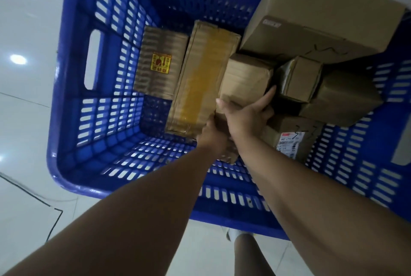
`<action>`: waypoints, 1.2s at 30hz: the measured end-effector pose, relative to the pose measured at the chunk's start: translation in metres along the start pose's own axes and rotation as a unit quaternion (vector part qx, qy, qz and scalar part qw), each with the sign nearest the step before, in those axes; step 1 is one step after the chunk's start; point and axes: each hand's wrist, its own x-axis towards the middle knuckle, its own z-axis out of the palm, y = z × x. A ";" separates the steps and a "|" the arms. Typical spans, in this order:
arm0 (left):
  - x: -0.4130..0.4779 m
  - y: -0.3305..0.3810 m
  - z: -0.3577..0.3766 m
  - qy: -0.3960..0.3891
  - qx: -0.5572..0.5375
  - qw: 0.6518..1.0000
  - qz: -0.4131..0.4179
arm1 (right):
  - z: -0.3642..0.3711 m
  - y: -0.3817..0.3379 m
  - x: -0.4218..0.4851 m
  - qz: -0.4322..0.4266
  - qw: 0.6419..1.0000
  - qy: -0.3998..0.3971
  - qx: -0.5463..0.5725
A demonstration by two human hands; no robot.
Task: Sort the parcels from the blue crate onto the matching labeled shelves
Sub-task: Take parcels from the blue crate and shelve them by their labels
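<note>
Both your arms reach down into the blue crate [73, 120], which stands on a pale glossy floor [24, 133]. Your right hand [246, 118] grasps a small cardboard parcel [244, 80] from above: the thumb hooks over its left edge and the fingers [270, 94] wrap down its right side. Your left hand [211, 133] sits just below and to the left, pressed against the near end of the same parcel. Its fingers are hidden, so you cannot tell whether it grips or only steadies.

The parcel lies near the middle of the crate, tilted. Its far end points away from you, and a scrap of its cardboard shows under your wrists. Touching its left side is a long taped parcel [200, 75], and beyond that is a box with a yellow sticker [159, 62]. To the right sit a small brown box [300, 75], a darker box [347, 100] and a parcel with a white label [291, 142]. A large carton [315, 13] fills the far right corner.
</note>
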 end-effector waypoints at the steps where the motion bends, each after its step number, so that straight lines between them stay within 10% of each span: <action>1: 0.029 -0.019 0.008 -0.003 -0.014 1.000 0.003 | 0.002 -0.007 0.003 0.004 1.000 0.007 -0.018; 11: -0.020 -0.007 -0.012 0.045 0.166 0.979 0.113 | -0.025 -0.005 0.026 -0.003 0.999 -0.019 -0.027; 23: 0.011 -0.023 -0.043 0.175 0.279 0.944 0.028 | -0.038 0.013 0.052 0.042 0.968 -0.207 0.136; 36: 0.052 -0.013 -0.008 0.238 0.237 0.938 -0.081 | -0.027 0.030 0.012 -0.058 0.993 -0.099 -0.004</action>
